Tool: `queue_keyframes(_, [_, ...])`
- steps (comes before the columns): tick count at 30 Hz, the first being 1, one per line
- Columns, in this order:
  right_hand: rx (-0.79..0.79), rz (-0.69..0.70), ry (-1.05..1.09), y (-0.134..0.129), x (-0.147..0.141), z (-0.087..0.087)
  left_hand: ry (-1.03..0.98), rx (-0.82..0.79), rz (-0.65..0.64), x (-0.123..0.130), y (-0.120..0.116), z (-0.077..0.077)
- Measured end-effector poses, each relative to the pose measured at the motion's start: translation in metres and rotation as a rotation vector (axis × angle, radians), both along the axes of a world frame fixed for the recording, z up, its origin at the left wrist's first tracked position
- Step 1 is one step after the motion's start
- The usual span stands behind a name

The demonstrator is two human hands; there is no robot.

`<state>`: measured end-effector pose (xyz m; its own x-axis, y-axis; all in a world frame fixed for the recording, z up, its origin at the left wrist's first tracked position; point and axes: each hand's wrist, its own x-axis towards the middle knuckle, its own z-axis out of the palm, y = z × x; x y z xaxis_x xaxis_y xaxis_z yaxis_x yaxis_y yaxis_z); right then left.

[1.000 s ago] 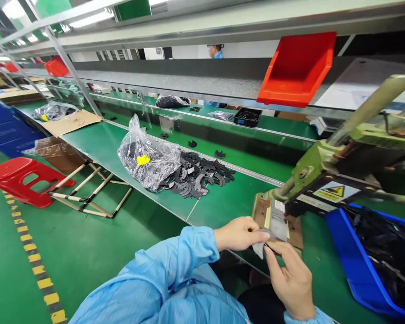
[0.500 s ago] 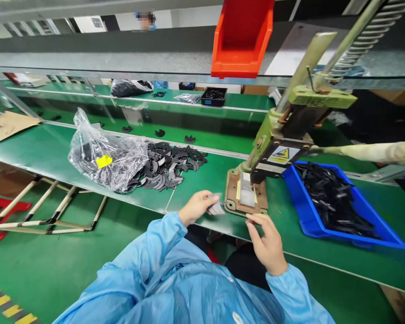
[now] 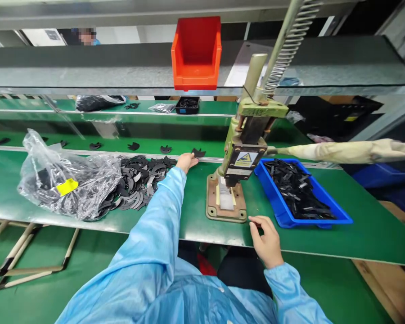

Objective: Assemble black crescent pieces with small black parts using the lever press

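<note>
My left hand (image 3: 186,162) is stretched out to the far side of the bench, its fingertips closed on the edge of a dark curved piece (image 3: 199,153) at the green belt. On the near edge of the bench my right hand (image 3: 266,240) rests with loosely bent fingers, thumb slightly apart, nothing visible in it. Just beyond stands a green hand press (image 3: 245,155) with a warning label. A pale flat strip (image 3: 226,200) lies on its base. Left of the press spreads a heap of dark curved pieces (image 3: 138,182), beside a clear plastic bag (image 3: 70,189) with a yellow label.
A blue tray (image 3: 337,221) of black parts stands right of the press. The press's wrapped lever (image 3: 337,152) reaches out to the right above it. An orange bin (image 3: 197,83) sits on the overhead shelf. More curved pieces lie along the green belt (image 3: 148,139).
My left hand has moved from the press base, where it held thin flat pieces, forward to the belt and a dark curved piece. The right hand stays near the press. The view has turned right.
</note>
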<state>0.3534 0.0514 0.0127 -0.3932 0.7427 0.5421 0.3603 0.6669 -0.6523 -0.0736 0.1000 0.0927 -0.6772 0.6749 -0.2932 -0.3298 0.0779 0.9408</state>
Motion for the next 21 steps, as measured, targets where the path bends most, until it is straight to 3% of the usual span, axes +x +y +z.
queue_keyframes(2, [0.009, -0.002, 0.006, -0.001, 0.001, 0.002, 0.027, -0.032, -0.016, 0.001, 0.016, -0.007])
queue_keyframes(5, [0.011, 0.011, 0.021, -0.002, 0.002, 0.005, 0.105, -0.070, -0.040, 0.011, 0.012, -0.030])
queue_keyframes(8, [0.000, 0.036, 0.027, -0.003, 0.000, 0.010, 0.211, -0.049, -0.087, 0.023, -0.013, -0.051])
queue_keyframes(14, [-0.019, 0.058, -0.064, -0.004, 0.004, 0.033, 0.411, -0.031, -0.228, 0.050, -0.083, -0.076])
queue_keyframes(17, [-0.032, -0.050, -0.155, 0.019, 0.021, 0.053, 0.486, -0.022, -0.273, 0.056, -0.108, -0.093])
queue_keyframes(21, [-0.061, -0.301, -0.307, 0.074, 0.066, 0.086, 0.654, -0.008, -0.308, 0.060, -0.124, -0.113])
